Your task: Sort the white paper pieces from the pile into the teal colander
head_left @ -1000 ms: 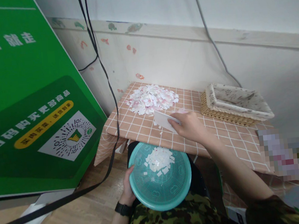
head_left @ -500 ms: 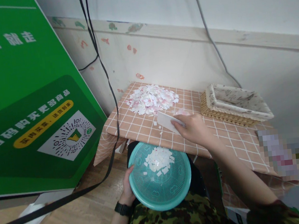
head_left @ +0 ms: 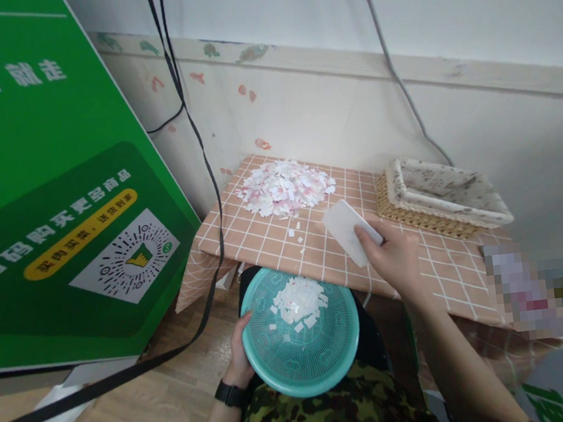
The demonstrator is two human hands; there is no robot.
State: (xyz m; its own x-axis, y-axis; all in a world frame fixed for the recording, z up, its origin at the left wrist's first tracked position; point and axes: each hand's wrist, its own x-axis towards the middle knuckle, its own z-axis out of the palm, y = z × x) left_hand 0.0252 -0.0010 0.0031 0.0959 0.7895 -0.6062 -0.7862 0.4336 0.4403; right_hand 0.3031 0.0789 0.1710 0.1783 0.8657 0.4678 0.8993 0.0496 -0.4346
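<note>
My right hand (head_left: 389,250) pinches a flat white card-like piece (head_left: 346,227), held tilted just over the checked tablecloth. Below it on the left, my left hand (head_left: 240,349) grips the rim of a round teal plastic colander (head_left: 305,363) in my lap. Small white paper-like pieces (head_left: 300,303) lie heaped inside the colander. On the table, left of the white card, is a larger pile of white and pink paper-like scraps (head_left: 284,187). A few loose bits (head_left: 292,232) lie between that pile and the table's front edge.
A wicker basket (head_left: 427,216) with a patterned cloth lining stands on the table (head_left: 459,273) at the right, against the wall. A blurred-out item (head_left: 526,292) lies at its right end. A black strap (head_left: 209,171) hangs across the left, before a green sign board (head_left: 51,128).
My right hand has moved right with the white card, away from the scrap pile, and turned the card's broad face more toward me. My left hand and the colander have stayed put.
</note>
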